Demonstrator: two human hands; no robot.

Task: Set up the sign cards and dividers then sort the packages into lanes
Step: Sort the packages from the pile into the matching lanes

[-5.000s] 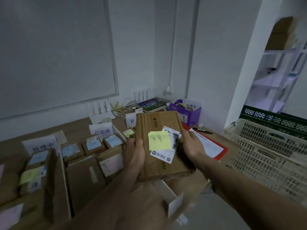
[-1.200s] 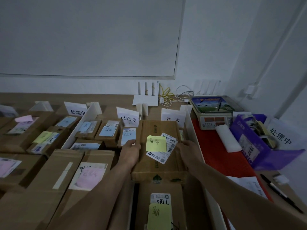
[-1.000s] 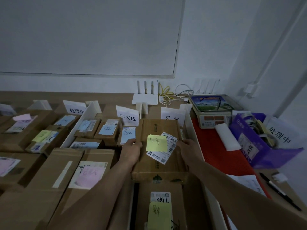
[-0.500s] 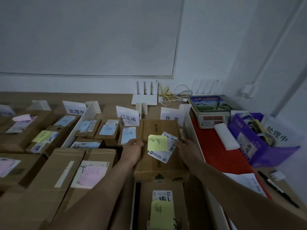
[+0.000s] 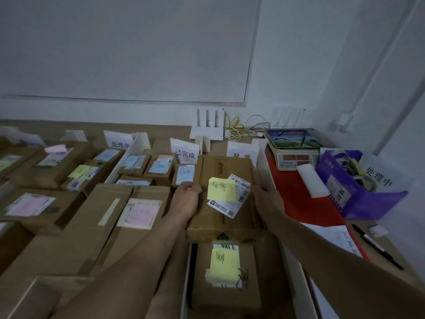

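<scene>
1. I saw the package [image 5: 226, 168] between the two hands, in the right-most lane on the surface. The left hand [image 5: 185, 200] was on its left long edge and the right hand [image 5: 265, 200] on its right long edge.
2. Its far end sat just in front of the sign card [image 5: 241, 151], and a white divider [image 5: 261, 158] stood close on its right.
3. Its near end met the far end of a second package [image 5: 226, 288] in the same lane. I could not tell whether the held package rested there or hung just above.
4. The package lay flat, its long axis running near to far. A yellow note [image 5: 221, 189] faced up over a skewed shipping label [image 5: 240, 199].
5. The left hand gripped the package, with its thumb curled over the top edge.
6. The right hand gripped the opposite edge, its thumb beside the label.
7. Both forearms reached out from the near side and converged on the package.
</scene>
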